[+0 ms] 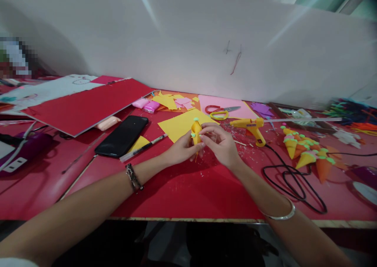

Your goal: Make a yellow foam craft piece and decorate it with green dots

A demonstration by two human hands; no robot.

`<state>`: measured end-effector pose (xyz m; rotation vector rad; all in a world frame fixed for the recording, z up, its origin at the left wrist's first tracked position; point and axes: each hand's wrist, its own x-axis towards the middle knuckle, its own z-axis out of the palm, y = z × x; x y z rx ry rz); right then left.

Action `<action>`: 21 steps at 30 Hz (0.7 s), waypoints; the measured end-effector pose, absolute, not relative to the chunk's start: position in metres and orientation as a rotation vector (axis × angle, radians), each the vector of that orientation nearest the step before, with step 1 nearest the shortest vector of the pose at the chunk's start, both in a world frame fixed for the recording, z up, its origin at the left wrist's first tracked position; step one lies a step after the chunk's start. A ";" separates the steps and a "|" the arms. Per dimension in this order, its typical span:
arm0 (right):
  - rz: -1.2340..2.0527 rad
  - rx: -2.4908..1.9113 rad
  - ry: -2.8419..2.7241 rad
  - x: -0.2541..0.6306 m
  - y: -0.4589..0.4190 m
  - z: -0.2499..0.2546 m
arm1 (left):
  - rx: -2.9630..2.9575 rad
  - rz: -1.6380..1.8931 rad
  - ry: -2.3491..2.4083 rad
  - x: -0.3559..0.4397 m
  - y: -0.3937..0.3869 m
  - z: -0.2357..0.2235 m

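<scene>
Just above the front middle of the red table, my left hand (183, 146) is closed around a small yellow cone (196, 131) with light green pompoms at its top and side. My right hand (219, 141) pinches at the cone's right side, thumb and forefinger together by a green pompom. Whether a further small piece sits between those fingertips is too small to tell. A yellow sheet (179, 121) lies behind my hands. To the right rests a yellow glue gun (250, 126). Red-and-yellow-handled scissors (222, 111) lie on a pink sheet (206, 100).
Several finished yellow and orange cones (306, 157) lie at the right, near the glue gun's looped black cable (290, 182). A black phone (122, 136) and a pen (144, 147) are left of my hands. A red board (88, 104) leans farther left. A white wall (188, 43) stands behind.
</scene>
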<state>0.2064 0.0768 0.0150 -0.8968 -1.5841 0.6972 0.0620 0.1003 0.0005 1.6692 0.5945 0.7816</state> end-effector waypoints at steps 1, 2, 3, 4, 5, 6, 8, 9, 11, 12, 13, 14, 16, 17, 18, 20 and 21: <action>0.706 -0.897 -1.581 0.206 0.077 0.015 | 1.657 0.781 0.584 0.062 0.100 0.001; 0.715 -0.896 -1.574 0.206 0.077 0.014 | 1.641 0.780 0.579 0.062 0.099 0.001; 0.726 -0.893 -1.566 0.207 0.078 0.014 | 1.622 0.781 0.575 0.062 0.099 0.002; 0.737 -0.891 -1.556 0.207 0.078 0.014 | 1.601 0.780 0.568 0.063 0.099 0.003; 0.746 -0.890 -1.544 0.207 0.078 0.013 | 1.579 0.780 0.559 0.063 0.098 0.004; 0.754 -0.892 -1.531 0.208 0.078 0.013 | 1.558 0.780 0.550 0.063 0.098 0.005; 0.773 -0.904 -1.504 0.208 0.079 0.013 | 1.527 0.784 0.540 0.063 0.098 0.006; 0.783 -0.914 -1.491 0.209 0.079 0.013 | 1.519 0.787 0.541 0.063 0.099 0.007; 0.799 -0.926 -1.472 0.209 0.080 0.013 | 1.515 0.789 0.547 0.062 0.099 0.006; 0.800 -0.925 -1.470 0.209 0.080 0.013 | 1.518 0.785 0.546 0.062 0.100 0.006; 0.796 -0.919 -1.473 0.209 0.081 0.013 | 1.523 0.782 0.543 0.062 0.100 0.006; 0.791 -0.908 -1.479 0.210 0.081 0.013 | 1.530 0.777 0.537 0.062 0.100 0.005; 0.780 -0.887 -1.491 0.210 0.081 0.013 | 1.540 0.770 0.527 0.062 0.100 0.005; 0.780 -0.885 -1.494 0.210 0.081 0.013 | 1.546 0.766 0.529 0.062 0.100 0.005; 0.779 -0.885 -1.496 0.210 0.081 0.013 | 1.552 0.764 0.531 0.062 0.100 0.005; 0.758 -0.889 -1.504 0.210 0.081 0.014 | 1.562 0.761 0.533 0.062 0.100 0.006; 0.738 -0.890 -1.512 0.211 0.082 0.014 | 1.564 0.762 0.532 0.062 0.099 0.007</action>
